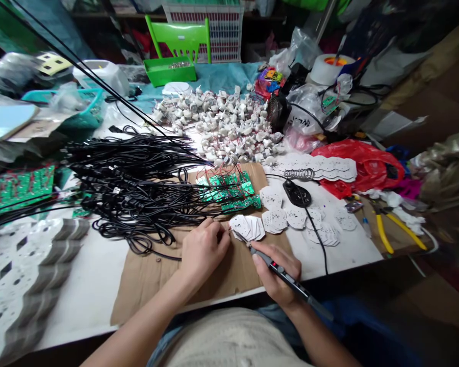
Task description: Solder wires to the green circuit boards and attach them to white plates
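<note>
My right hand [277,270] grips a dark soldering iron [286,279] with a small red light. The iron's tip points left onto small white circuit boards [248,227], overlapped on the cardboard [214,278]. Beside their left edge, my left hand [204,247] is closed in a pinch; fine wire seems to show at the fingertips, but what they hold is too small to make out. One black cable runs under this hand from a big bundle of black cables [137,193]. Just beyond lie green circuit boards [229,188] with red wires.
Small white motor-like parts with red wires [222,122] are heaped at the back. To the right are a soldering iron stand [296,193] with a coil, more white boards [325,232], yellow-handled pliers [384,232] and a red bag [363,163]. White panels [26,270] are stacked at left.
</note>
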{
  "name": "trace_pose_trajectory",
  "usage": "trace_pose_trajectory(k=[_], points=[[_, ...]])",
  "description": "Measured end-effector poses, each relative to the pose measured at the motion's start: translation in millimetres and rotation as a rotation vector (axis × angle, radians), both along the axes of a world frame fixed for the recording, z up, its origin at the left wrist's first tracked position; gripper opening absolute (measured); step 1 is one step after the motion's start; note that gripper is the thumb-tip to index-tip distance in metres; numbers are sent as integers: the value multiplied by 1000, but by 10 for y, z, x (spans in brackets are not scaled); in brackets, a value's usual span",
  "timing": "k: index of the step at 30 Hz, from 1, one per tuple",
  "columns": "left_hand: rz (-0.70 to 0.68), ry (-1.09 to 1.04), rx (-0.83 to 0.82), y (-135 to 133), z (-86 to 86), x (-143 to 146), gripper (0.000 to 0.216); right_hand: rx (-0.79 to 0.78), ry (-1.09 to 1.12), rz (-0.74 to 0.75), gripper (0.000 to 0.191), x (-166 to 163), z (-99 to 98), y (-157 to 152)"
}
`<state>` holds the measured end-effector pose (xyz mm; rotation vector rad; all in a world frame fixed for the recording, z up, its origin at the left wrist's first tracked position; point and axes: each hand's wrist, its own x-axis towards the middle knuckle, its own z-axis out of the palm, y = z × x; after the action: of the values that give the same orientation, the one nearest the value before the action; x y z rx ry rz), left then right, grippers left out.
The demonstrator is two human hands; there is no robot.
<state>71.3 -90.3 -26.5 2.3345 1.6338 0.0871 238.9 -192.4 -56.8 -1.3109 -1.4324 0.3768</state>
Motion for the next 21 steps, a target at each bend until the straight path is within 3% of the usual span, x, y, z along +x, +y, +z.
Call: trace_pose_trajectory(k=[21], points=[[-14,-17,-20,-1,27,-3,24,-1,21,-38,29,11,62,7]])
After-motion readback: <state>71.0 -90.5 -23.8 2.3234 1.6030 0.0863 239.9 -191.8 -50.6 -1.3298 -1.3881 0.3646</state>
